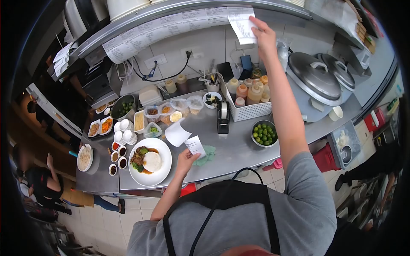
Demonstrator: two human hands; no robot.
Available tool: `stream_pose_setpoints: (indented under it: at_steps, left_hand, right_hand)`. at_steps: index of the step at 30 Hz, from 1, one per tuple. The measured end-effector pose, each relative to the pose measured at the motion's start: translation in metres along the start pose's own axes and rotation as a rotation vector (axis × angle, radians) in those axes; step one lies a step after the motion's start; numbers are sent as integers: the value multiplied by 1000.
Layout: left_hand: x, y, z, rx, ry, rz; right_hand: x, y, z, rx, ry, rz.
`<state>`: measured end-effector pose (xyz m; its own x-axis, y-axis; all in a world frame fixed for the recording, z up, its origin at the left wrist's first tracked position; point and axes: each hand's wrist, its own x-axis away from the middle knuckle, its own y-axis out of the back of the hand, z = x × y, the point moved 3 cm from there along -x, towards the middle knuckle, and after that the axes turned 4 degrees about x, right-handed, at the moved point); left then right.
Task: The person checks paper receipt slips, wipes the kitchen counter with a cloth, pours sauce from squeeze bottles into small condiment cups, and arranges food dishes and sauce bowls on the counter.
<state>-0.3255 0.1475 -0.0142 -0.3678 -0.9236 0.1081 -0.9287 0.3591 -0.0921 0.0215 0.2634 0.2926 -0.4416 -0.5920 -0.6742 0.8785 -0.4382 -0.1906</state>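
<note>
My right hand [266, 38] is raised to the metal rail [179, 8], with its fingers closed on the right edge of a printed order slip [241, 26]. Down over the counter, my left hand [186, 162] pinches a smaller printed paper slip [195, 146]. A curled white paper [177, 133] sits just behind that slip; whether the two are joined I cannot tell. To the left of my left hand lies a white plate [166, 170] with a rice mound [152, 162] and meat with greens [139, 158]. A green cloth [207, 154] lies beside the slip.
A row of order slips [162, 30] hangs from the rail. On the counter stand a tape dispenser [223, 117], a white basket [245, 112] of sauce bottles, a bowl of green limes [264, 134] and small sauce cups [122, 151]. Large lidded pots [314, 79] stand right. People are at left.
</note>
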Motion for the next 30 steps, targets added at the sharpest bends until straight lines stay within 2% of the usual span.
stream_pose_setpoints:
  at_steps: [4, 7, 9, 11, 12, 13, 14, 15, 18, 19, 21, 22, 25, 29, 30]
  left_hand:
    - [-2, -12, -6, -24, 21, 22]
    - [-11, -29, -11, -4, 17, 50]
    - [-19, -41, -20, 9, 7, 57]
    - [-28, -53, -33, 1, -6, 64]
    - [-32, -61, -42, 26, -45, 72]
    - [-38, -69, -48, 51, -86, 81]
    - [-43, -75, -50, 29, -99, 101]
    - [-46, -83, -53, 32, -102, 89]
    - [-46, -112, -62, -169, -107, 154]
    - [-46, -118, -56, -169, -105, 154]
    - [-46, -129, -38, 180, -53, 243]
    - [-46, -131, -30, 305, 139, 360]
    - [-50, -135, 10, 390, 255, 443]
    - [-60, -123, 41, 304, 314, 327]
    - [-61, -116, 38, 217, 304, 346]
  right_hand:
    - [-16, 0, 7, 7, 108, 62]
    - [9, 8, 15, 135, 189, -4]
    - [46, 22, 31, 654, 512, -201]
    - [100, 30, 1, 363, 77, 131]
    - [135, 27, -12, 360, -38, 281]
    - [175, 30, -45, 211, -305, 397]
    - [208, 23, -33, 239, -408, 492]
    - [230, 21, -35, 299, -370, 627]
    - [266, 19, -37, 238, -415, 612]
    - [272, 23, -39, 202, -436, 545]
    - [279, 33, -39, 177, -461, 454]
    - [282, 40, -38, 198, -481, 400]
    - [300, 62, -35, 349, -452, 259]
    - [357, 85, -47, 607, -495, 84]
    - [374, 85, -41, 636, -593, 32]
